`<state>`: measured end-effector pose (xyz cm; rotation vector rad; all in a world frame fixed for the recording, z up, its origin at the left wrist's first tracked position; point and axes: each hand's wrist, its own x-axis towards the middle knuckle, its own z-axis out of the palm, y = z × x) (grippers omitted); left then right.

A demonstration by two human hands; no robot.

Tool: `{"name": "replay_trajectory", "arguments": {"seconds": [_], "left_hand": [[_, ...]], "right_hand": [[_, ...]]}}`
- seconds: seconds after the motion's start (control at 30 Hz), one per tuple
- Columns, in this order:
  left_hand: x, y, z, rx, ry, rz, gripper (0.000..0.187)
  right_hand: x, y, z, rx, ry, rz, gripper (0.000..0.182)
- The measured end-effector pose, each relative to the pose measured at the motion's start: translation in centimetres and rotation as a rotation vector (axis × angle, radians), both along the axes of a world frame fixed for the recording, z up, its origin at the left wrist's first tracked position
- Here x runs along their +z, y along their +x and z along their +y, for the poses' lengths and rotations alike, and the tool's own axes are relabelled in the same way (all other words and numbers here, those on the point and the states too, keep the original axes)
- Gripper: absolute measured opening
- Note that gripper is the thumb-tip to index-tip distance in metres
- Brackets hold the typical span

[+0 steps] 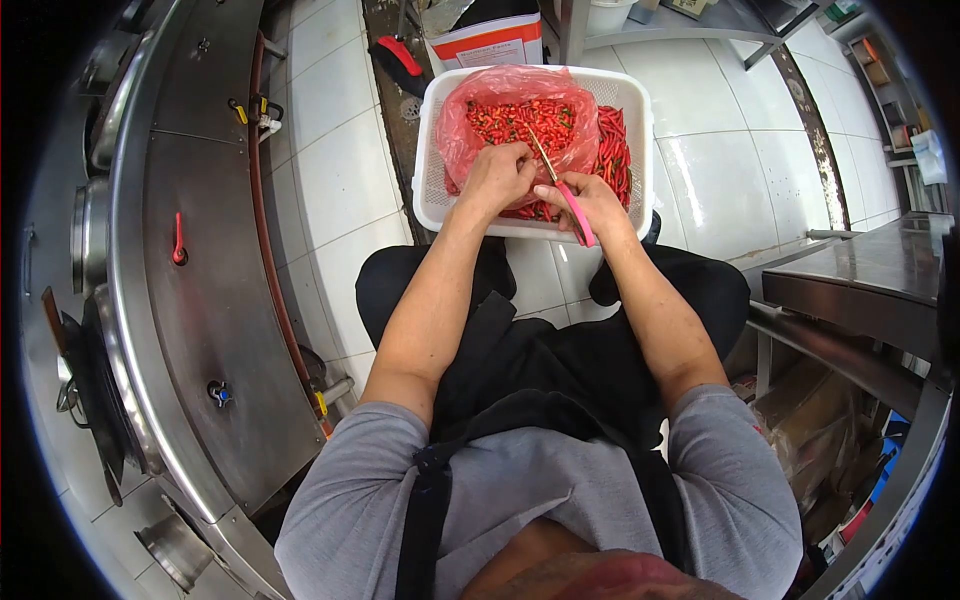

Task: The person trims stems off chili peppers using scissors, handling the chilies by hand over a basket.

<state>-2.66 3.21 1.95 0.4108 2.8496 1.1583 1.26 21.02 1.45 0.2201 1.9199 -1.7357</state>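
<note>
A white plastic basket (424, 160) stands on the floor in front of my knees, with a pink plastic bag (458, 118) spread open inside it. Cut pieces of red chili (515, 118) fill the bag. Whole red chilies (613, 150) lie beside the bag, along the basket's right side and near edge. My right hand (598, 203) grips pink-handled scissors (577, 214), whose blades point up and left over the bag. Close to the blades, my left hand (500, 175) has its fingers pinched together over the bag's near edge. Whatever they hold is too small to make out.
A long steel counter (210, 300) with knobs runs along the left. Behind the basket are a box with an orange band (487, 42) and a red-and-black object (398, 62). A steel table (860, 270) stands at right. White tiles (710, 180) cover the floor.
</note>
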Motion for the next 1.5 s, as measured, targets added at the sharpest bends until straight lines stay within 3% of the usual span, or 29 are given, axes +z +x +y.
{"name": "replay_trajectory", "arguments": {"seconds": [0.17, 0.23, 0.33, 0.5, 0.63, 0.67, 0.73, 0.8, 0.87, 0.93, 0.97, 1.03, 1.13, 1.17, 1.23, 1.4, 1.43, 1.5], "left_hand": [[-0.7, 0.0, 0.1, 0.030, -0.051, -0.059, 0.019], [-1.6, -0.1, 0.4, 0.034, -0.073, -0.062, 0.019], [-2.1, -0.3, 0.7, 0.061, -0.101, -0.072, 0.019], [-2.4, -0.7, 1.0, 0.063, -0.129, -0.035, 0.019], [-2.2, -1.4, 0.9, 0.223, -0.156, 0.005, 0.020], [-2.3, -1.7, 0.8, 0.320, -0.154, 0.046, 0.020], [-2.2, -2.3, 0.4, 0.308, -0.151, 0.087, 0.019], [-2.5, -2.1, 0.5, 0.278, -0.134, 0.152, 0.017], [-1.3, -1.6, 1.5, 0.262, -0.113, 0.166, 0.016], [-0.8, -1.0, 2.6, 0.248, -0.093, 0.182, 0.015], [-0.8, -0.8, 3.5, 0.181, -0.024, 0.128, 0.016], [-1.6, -0.1, 5.1, 0.113, 0.046, 0.067, 0.018], [-3.6, 0.9, 7.1, -0.215, -0.215, -0.273, 0.021], [-4.2, 1.3, 7.7, -0.219, -0.216, -0.279, 0.021], [-5.2, 1.6, 8.9, -0.230, -0.622, -0.413, 0.029], [-6.5, 0.6, 8.9, -0.417, -0.632, -0.562, 0.033], [-6.1, 0.6, 9.0, -0.434, -0.577, -0.548, 0.030], [-5.9, 0.9, 8.8, -0.460, -0.528, -0.532, 0.028]], "right_hand": [[-0.2, -0.2, 0.2, 0.058, 0.152, -0.034, 0.052], [-0.9, -0.3, 0.1, 0.136, 0.361, 0.110, 0.057], [-0.8, -0.2, 0.1, 0.143, 0.456, 0.247, 0.060], [-0.4, -0.2, 0.4, 0.146, 0.493, 0.228, 0.057], [0.7, -0.1, 0.7, 0.140, 0.541, 0.323, 0.058], [1.0, -0.1, 1.0, 0.138, 0.539, 0.321, 0.058], [1.7, -0.3, 1.7, -0.027, 0.494, 0.379, 0.058], [2.4, -0.7, 3.4, -0.222, 0.281, 0.519, 0.046], [7.2, -0.1, 5.6, -0.320, 0.155, 0.354, 0.041], [9.4, 1.0, 7.6, -0.417, 0.013, 0.412, 0.039], [9.7, 1.6, 8.2, -0.497, -0.117, 0.453, 0.045], [10.3, 2.8, 9.7, -0.498, 0.018, 0.404, 0.047], [9.6, 2.9, 10.1, -0.485, 0.094, 0.377, 0.049], [9.3, 2.8, 10.0, -0.476, 0.128, 0.375, 0.050], [8.8, 2.5, 9.4, -0.455, 0.151, 0.411, 0.051], [8.3, 2.2, 8.6, -0.305, 0.299, 0.479, 0.059], [7.9, 2.3, 8.2, -0.320, 0.312, 0.593, 0.048], [7.4, 2.4, 8.1, -0.312, 0.336, 0.625, 0.049]]}}
